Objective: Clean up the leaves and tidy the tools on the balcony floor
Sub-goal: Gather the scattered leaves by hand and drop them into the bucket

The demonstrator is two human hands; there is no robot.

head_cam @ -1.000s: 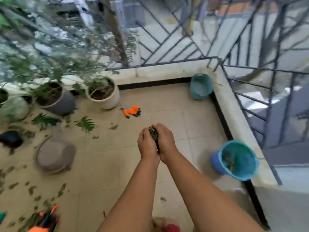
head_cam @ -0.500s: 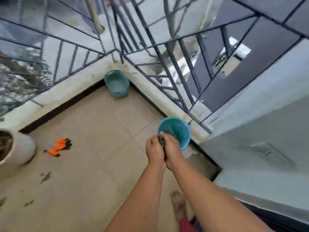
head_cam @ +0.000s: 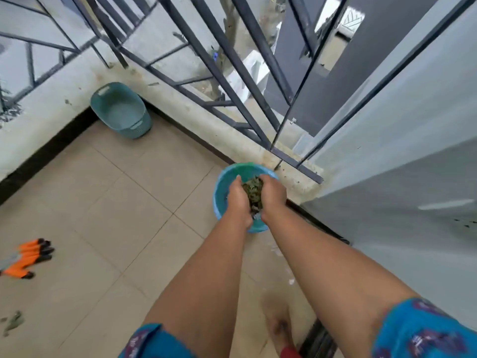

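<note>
A clump of green leaves (head_cam: 253,191) sits between my two cupped hands. My left hand (head_cam: 238,201) and my right hand (head_cam: 273,196) press it from either side, directly above a blue bucket (head_cam: 222,182) that stands on the tiled floor by the railing wall. The hands have parted slightly, so the leaves show between the palms. Orange and black gardening gloves (head_cam: 27,258) lie on the tiles at the far left. A few loose leaves (head_cam: 12,322) lie near the lower left edge.
A teal basket (head_cam: 121,109) leans in the balcony corner against the low wall. Dark metal railings (head_cam: 232,63) run along the wall's top. A grey wall (head_cam: 400,177) closes the right side. My bare foot (head_cam: 280,324) is on the floor below my arms.
The view turned right and closed in on the blue bucket. My hands carried the leaves from above the tiles to over the bucket and spread apart a little.
</note>
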